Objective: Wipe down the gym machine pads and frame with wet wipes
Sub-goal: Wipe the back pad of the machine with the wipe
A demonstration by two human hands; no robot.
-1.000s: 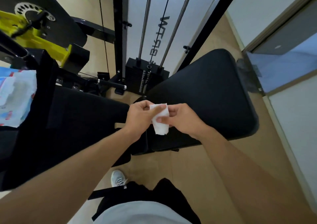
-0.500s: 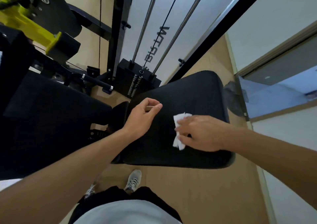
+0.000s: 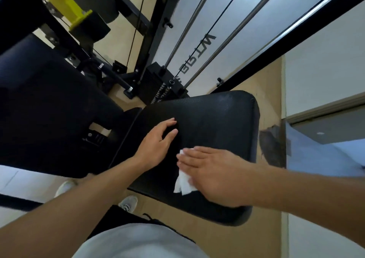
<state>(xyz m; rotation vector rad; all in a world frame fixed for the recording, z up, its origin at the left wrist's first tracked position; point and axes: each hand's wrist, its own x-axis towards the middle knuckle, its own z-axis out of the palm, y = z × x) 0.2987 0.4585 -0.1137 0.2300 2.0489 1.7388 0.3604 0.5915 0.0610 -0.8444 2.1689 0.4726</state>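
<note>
Pressing flat on the wet wipe (image 3: 182, 182), the right hand (image 3: 213, 170) keeps its fingers straight and spread, so the wipe is pinned to the pad (image 3: 217, 119) rather than pinched — its crumpled white corners poke out at the near-left side of the palm. The left hand (image 3: 156, 145) rests just beside it on the same pad, fingers relaxed and slightly arched, holding nothing.

What could go wrong, as I judge it: a thin, damp sheet under a flat palm may bunch or roll up as it is dragged, leaving bare skin sliding over the vinyl and streaks unwiped. The pad's near edge is close to the wipe, so a stroke toward the body could push it off onto the floor.

The pad is a broad black cushion with rounded corners and a fine, grainy, faintly glossy skin — likely to grip a wet sheet. Beyond it at the far side stand smooth steel guide rods (image 3: 189, 32) and the matte black frame (image 3: 150, 38), hard and narrow.
</note>
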